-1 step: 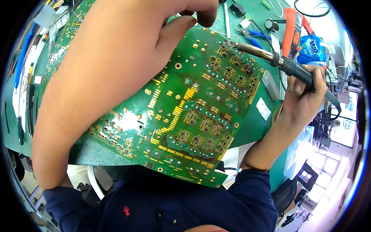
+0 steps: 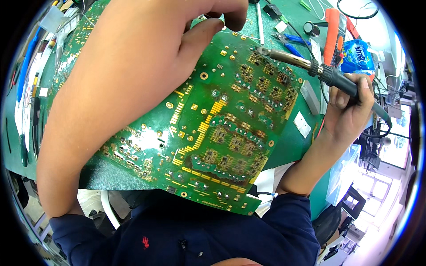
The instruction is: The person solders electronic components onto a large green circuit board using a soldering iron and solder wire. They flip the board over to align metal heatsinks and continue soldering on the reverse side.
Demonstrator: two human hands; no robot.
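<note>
Gold-padded green circuit board [image 2: 208, 93] overhung the near edge of the green worktop [image 2: 282, 159], and the right hand [image 2: 353, 99], closed around the black-handled metal soldering iron [image 2: 329, 76], shifted slightly left, apparently moving work along the board's upper edge, with the hold of the half-curled left hand [image 2: 179, 33] unclear.

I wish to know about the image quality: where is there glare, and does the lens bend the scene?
Head view: white glare spots the circuit board at its lower left; the windows at right look washed out; fisheye distortion curves the surroundings toward a black rim; the soldering iron shows no obvious motion blur.
</note>
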